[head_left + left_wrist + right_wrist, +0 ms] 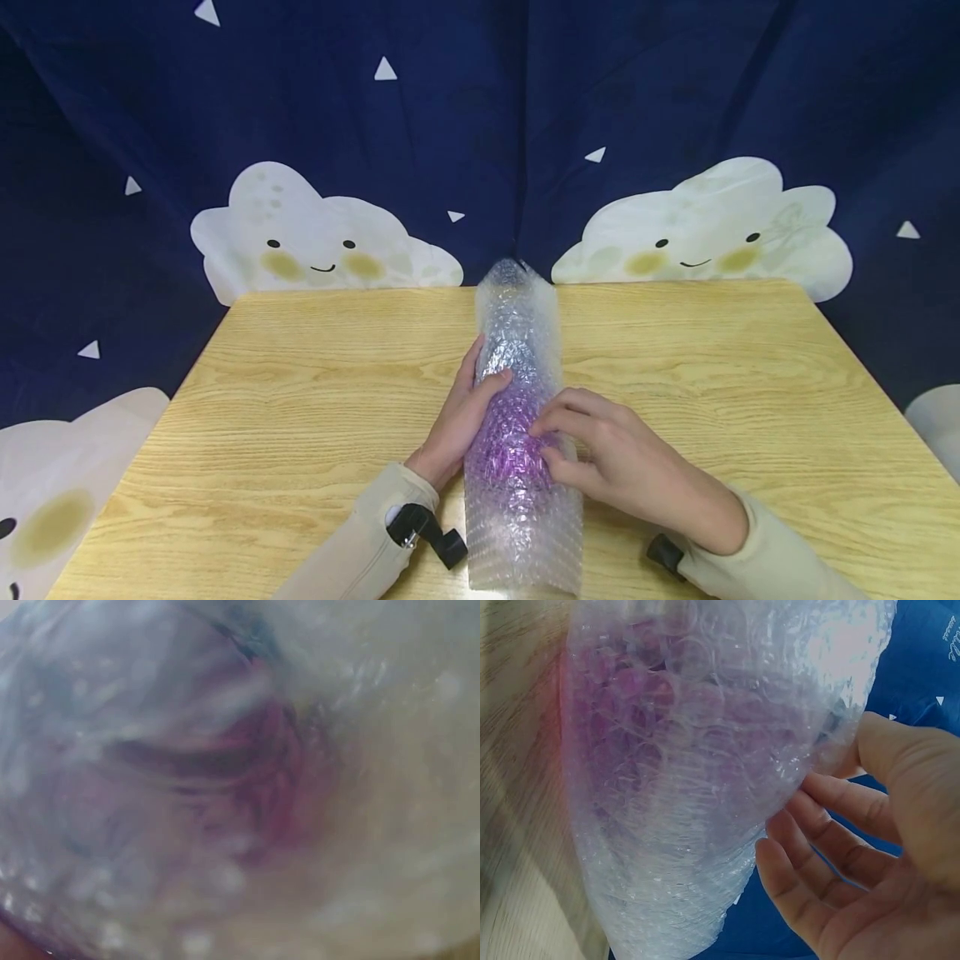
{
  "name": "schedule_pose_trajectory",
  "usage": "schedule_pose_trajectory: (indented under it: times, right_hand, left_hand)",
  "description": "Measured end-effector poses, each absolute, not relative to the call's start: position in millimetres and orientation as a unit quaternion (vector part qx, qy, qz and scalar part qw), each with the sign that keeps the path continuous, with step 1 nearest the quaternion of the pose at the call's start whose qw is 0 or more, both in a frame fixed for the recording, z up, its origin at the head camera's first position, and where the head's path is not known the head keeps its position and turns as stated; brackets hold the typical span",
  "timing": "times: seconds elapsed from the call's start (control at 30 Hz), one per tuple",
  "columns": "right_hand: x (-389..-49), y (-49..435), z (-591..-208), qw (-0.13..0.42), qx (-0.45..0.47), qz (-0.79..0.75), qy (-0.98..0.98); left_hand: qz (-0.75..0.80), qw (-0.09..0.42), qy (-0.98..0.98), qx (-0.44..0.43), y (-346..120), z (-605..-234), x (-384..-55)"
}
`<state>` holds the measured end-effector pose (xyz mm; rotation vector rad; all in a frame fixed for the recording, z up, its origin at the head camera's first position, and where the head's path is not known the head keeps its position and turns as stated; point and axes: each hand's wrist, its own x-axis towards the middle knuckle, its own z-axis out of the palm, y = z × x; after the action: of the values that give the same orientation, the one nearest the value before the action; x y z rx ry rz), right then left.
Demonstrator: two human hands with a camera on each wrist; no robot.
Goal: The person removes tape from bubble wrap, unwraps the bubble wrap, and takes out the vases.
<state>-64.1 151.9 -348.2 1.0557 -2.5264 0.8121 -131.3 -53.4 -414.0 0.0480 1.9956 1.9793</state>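
A long bundle in clear bubble wrap (525, 533) lies lengthwise down the middle of the table. Something pink-purple (510, 437) shows through its middle; the wrap blurs its kind. On the left side, my left hand (453, 421) holds the bundle, thumb over the top and fingers along its flank. My right hand (618, 454) pinches the wrap's right side with bent fingers and thumb. In the right wrist view, the fingertips of that hand (907, 892) touch the edge of the bubble wrap (667, 855). Blurred wrap (172, 832) fills the left wrist view.
The wooden table (322, 383) extends to both sides of the bundle. Behind it hangs a dark blue curtain (450, 108) with smiling clouds and white triangles. The bundle's far end reaches the table's back edge. Black wrist mounts (427, 529) sit by the sleeves.
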Motion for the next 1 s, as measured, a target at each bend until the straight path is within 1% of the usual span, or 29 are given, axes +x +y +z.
schedule_pose_trajectory:
  times: [0.7, 1.0]
  right_hand:
    - [-64.9, 150.6, -349.5, 0.189, 0.376, 0.257, -0.870]
    - [-63.8, 150.1, -348.3, 0.186, 0.376, 0.251, -0.872]
  left_hand:
    - [0.692, 0.163, 0.703, 0.015, -53.4, -414.7, -131.8]
    - [0.694, 0.159, 0.702, 0.017, -53.1, -416.0, -131.7]
